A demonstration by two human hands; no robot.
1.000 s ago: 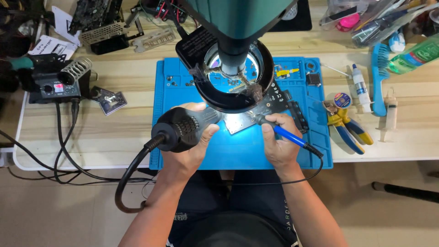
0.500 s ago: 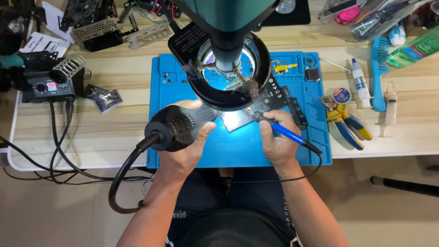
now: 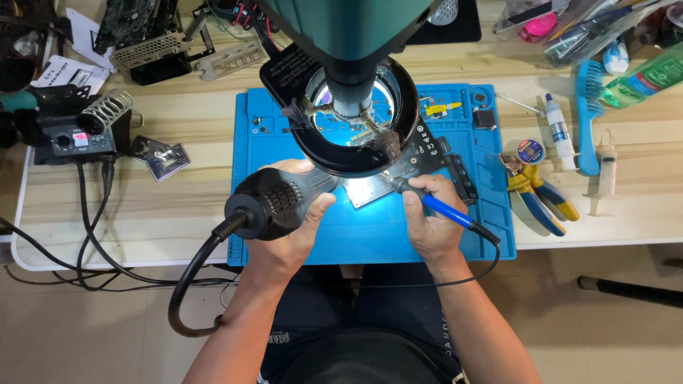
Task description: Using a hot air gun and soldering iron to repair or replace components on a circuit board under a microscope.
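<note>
Little had shifted since before; my left hand (image 3: 288, 227) gripped the hot-air handle (image 3: 274, 203), my right hand (image 3: 427, 220) the soldering iron (image 3: 445, 211), mid-rework on the circuit board (image 3: 370, 188); steadiness needed next.

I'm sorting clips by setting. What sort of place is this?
Most likely an electronics repair bench: a blue work mat under a microscope, a soldering station at the side, and a hot-air handle held over a circuit board.

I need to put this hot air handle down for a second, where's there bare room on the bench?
Bare wood lies left of the blue mat, between it and the soldering station. A smaller strip runs along the front edge below the pliers. The right side by the comb and syringe is crowded.
</note>
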